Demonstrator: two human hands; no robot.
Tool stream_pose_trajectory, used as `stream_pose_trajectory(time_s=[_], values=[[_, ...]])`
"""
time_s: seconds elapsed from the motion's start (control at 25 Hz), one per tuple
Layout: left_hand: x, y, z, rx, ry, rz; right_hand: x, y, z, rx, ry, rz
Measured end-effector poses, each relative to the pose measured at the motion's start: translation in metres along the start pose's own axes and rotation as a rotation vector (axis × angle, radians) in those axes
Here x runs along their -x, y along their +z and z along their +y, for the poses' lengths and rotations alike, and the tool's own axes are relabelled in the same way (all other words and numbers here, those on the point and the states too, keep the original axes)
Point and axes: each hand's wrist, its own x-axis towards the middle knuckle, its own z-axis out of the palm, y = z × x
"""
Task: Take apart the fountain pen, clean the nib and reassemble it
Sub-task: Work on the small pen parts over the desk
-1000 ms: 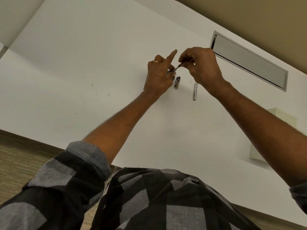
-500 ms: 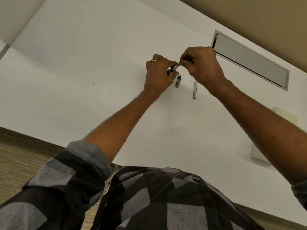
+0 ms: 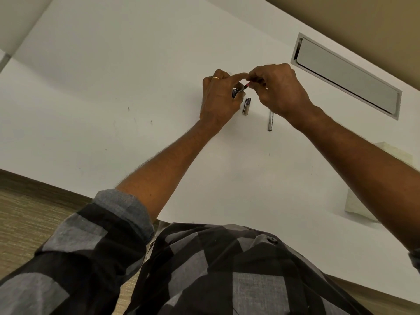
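Observation:
Both hands meet above the white table [image 3: 136, 87], far from me. My left hand [image 3: 219, 100] grips the dark grip section of the fountain pen [image 3: 236, 92], with its index finger stretched toward the right hand. My right hand [image 3: 278, 89] pinches a thin part with a reddish end [image 3: 247, 84] that joins the section; most of it is hidden by fingers. The silver pen cap with its clip [image 3: 246, 106] lies on the table just below the hands. The silver barrel [image 3: 270, 121] lies a little further right, beside my right wrist.
A grey cable-hatch lid [image 3: 345, 75] is set into the table at the back right. A pale folded cloth or tissue [image 3: 361, 201] lies at the right under my right forearm. The table's front edge runs close to my checked shirt, with carpet at the left.
My left index finger, curled half a second ago, is stretched out again toward the right hand. Both hands stay together over the same spot; the cap and barrel have not moved.

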Motion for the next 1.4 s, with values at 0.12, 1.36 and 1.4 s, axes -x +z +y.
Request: stream_pose_trajectory(time_s=[0.12,1.36,1.4], values=[[0.0,0.0,0.001,-0.017,0.004,-0.01,-0.001,-0.002,-0.001,0.037,-0.014,-0.009],[0.006,0.007,-0.002,-0.044,-0.041,-0.044,-0.018,-0.014,-0.012,0.232,0.001,-0.163],[0.006,0.005,-0.001,-0.041,-0.026,-0.034,-0.019,-0.014,-0.011,0.235,-0.012,-0.158]])
